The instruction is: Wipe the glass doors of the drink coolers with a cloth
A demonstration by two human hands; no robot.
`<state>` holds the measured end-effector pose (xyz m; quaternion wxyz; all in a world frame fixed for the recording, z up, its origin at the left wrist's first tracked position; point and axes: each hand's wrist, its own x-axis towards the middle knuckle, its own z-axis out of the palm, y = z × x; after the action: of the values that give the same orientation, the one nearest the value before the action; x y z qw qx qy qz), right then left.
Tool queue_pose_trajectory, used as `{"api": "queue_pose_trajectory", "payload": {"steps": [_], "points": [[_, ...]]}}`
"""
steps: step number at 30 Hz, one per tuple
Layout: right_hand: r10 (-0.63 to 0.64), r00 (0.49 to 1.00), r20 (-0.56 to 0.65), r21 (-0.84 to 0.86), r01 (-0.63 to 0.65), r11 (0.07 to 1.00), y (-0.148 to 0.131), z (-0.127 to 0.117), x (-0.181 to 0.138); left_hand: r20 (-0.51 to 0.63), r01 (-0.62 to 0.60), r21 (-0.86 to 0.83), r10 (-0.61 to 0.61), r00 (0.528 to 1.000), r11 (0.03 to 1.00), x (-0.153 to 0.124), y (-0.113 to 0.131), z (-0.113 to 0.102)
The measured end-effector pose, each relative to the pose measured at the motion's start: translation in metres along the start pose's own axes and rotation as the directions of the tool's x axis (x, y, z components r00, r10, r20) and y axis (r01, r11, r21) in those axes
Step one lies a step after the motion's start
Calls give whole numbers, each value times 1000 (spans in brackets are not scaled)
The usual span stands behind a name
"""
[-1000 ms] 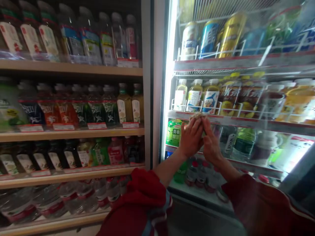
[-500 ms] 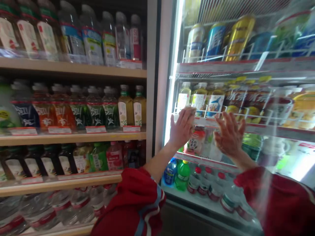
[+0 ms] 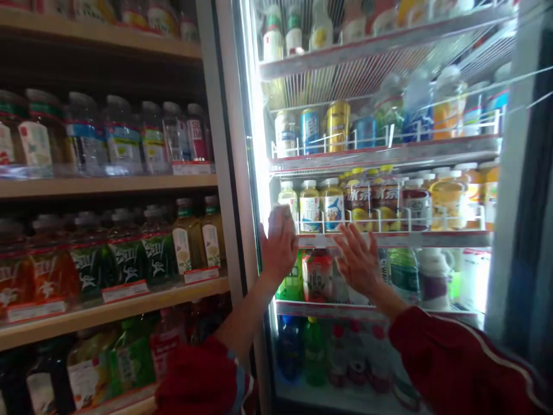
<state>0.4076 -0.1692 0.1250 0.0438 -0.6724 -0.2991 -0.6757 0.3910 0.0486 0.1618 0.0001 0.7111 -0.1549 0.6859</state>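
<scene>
"茶": white-labelled bottle (image 3: 309,208) | "冰茶": yellow-capped bottles (image 3: 359,202) | shelf tags (image 3: 201,275): too small to read

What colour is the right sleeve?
The right sleeve is dark red with a pale stripe; it shows best in the head view, the only one.

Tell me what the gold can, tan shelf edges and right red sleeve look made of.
Gold can: metal, probably aluminium; shiny, with bright highlights.
Tan shelf edges: perhaps wood or wood-look board; fairly matt, grain too blurred to confirm.
Right red sleeve: fabric, fibre unclear; it drapes softly.
</scene>
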Motion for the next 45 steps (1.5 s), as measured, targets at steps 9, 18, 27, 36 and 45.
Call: {"api": "queue_pose_trajectory", "payload": {"steps": [9, 18, 27, 36, 45], "points": [[-32, 999, -17, 17, 33, 999, 1, -8, 8, -69, -8, 10, 9, 998, 1000, 16, -28, 0], [60, 995, -85, -90, -68, 994, 27, -7, 45, -71, -86, -40, 83, 994, 995, 13, -8, 7], [49, 998, -51, -132, -55, 990, 26, -3, 39, -87, 132, -88, -140, 986, 987, 32, -48, 1], [44, 997, -56, -99, -49, 994, 26, -4, 39, -59, -104, -64, 100, 993, 993, 19, 10, 10], [59, 997, -56, -103, -64, 993, 28, -1, 36, -97, 57, -47, -61, 993, 997, 32, -13, 6]]}}
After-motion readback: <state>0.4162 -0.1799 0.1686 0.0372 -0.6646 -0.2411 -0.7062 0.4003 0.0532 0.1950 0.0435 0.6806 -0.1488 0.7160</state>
